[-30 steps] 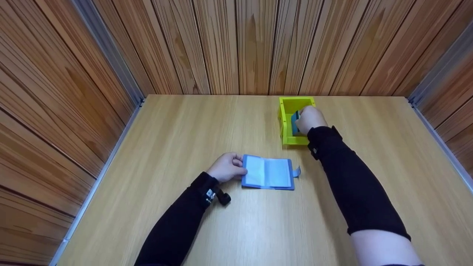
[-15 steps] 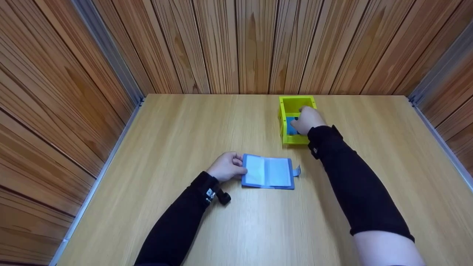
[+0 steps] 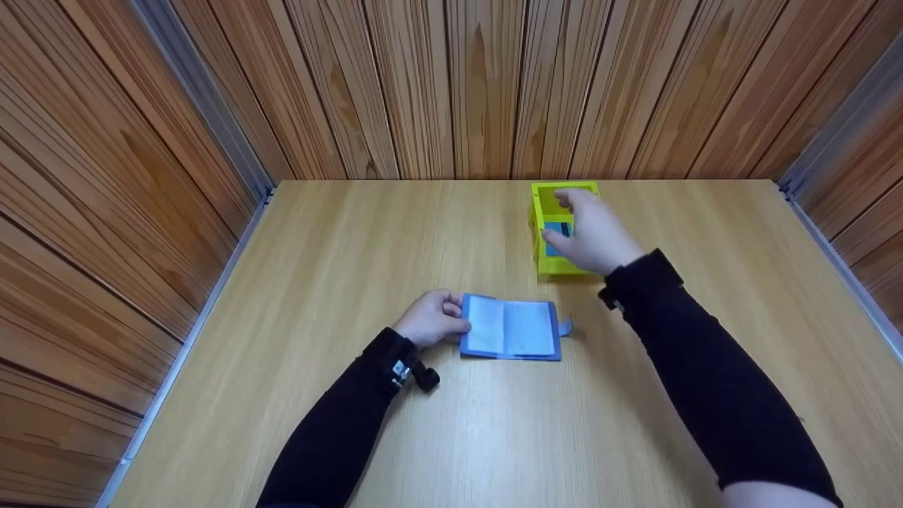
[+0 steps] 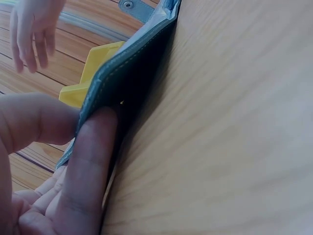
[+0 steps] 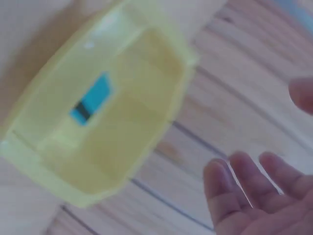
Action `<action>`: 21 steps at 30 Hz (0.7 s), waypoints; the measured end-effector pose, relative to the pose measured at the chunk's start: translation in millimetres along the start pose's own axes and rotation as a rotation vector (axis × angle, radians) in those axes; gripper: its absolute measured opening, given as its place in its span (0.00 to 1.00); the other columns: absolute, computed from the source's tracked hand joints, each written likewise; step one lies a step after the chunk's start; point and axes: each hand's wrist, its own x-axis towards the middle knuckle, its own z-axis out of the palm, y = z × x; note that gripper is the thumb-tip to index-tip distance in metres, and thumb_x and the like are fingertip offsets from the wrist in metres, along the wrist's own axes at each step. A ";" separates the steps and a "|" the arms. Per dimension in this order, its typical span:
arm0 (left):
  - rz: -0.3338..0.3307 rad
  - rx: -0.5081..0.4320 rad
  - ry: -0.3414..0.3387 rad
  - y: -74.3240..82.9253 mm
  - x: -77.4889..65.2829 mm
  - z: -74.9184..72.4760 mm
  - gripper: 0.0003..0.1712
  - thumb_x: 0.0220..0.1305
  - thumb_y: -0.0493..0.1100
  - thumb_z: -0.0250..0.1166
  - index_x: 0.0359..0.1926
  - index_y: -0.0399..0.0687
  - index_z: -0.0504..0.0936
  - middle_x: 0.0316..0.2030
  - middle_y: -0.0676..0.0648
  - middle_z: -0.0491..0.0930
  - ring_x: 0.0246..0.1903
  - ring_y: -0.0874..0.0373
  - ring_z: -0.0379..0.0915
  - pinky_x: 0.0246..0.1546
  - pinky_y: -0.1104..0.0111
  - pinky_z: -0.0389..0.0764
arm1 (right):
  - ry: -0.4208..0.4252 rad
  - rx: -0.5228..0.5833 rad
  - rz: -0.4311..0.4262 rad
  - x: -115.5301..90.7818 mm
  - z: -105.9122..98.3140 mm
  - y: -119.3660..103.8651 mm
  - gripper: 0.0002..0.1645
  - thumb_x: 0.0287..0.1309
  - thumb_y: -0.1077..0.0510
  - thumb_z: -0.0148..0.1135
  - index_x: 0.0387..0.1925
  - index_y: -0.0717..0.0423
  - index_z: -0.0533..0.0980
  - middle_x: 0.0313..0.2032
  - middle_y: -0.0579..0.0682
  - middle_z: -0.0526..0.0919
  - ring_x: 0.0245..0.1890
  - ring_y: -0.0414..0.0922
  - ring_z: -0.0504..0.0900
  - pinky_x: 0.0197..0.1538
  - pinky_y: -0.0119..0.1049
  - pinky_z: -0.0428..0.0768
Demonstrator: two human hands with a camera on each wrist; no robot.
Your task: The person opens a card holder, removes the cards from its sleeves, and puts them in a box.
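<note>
A blue card holder (image 3: 529, 330) lies opened out on the table, its pale clear sleeves facing up and its snap strap (image 4: 137, 10) sticking out to the right. My left hand (image 3: 430, 319) pinches the left edge of the holder, thumb on one side and a finger under the cover in the left wrist view. Over the yellow bin (image 3: 559, 267) is my right hand (image 3: 596, 233), fingers spread and nothing in them. Inside the bin a blue card (image 5: 95, 98) with a black stripe lies on the floor; in the head view the hand partly covers it.
The bin stands near the back edge of the wooden table (image 3: 353, 247), behind and right of the card holder. Wood-plank walls (image 3: 487, 92) rise at the back and both sides, with grey metal strips at the corners.
My right hand has let go of the blue card, which now lies flat in the bin, and has drawn up and opened. My left hand and the card holder have stayed put.
</note>
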 end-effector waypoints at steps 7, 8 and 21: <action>0.008 0.006 0.004 -1.8 0.3 0.1 0.21 0.53 0.30 0.71 0.47 0.36 0.74 0.33 0.47 0.80 0.33 0.55 0.81 0.36 0.63 0.87 | -0.152 -0.053 -0.084 -46.1 26.5 -7.7 0.51 0.53 0.36 0.70 0.70 0.55 0.62 0.66 0.57 0.70 0.63 0.55 0.71 0.65 0.56 0.71; 0.010 0.010 0.007 -2.3 0.3 0.2 0.21 0.53 0.30 0.71 0.47 0.36 0.74 0.33 0.47 0.80 0.33 0.56 0.81 0.36 0.64 0.87 | -0.176 -0.063 -0.077 -49.9 31.9 -6.4 0.52 0.51 0.35 0.71 0.70 0.54 0.62 0.65 0.56 0.70 0.63 0.54 0.71 0.65 0.56 0.72; 0.011 0.018 0.006 -1.9 0.6 0.5 0.20 0.52 0.30 0.71 0.46 0.37 0.75 0.32 0.48 0.79 0.32 0.56 0.81 0.35 0.64 0.87 | -0.270 -0.208 -0.055 -67.4 89.5 14.5 0.62 0.34 0.34 0.80 0.69 0.57 0.65 0.64 0.60 0.70 0.62 0.55 0.69 0.66 0.55 0.70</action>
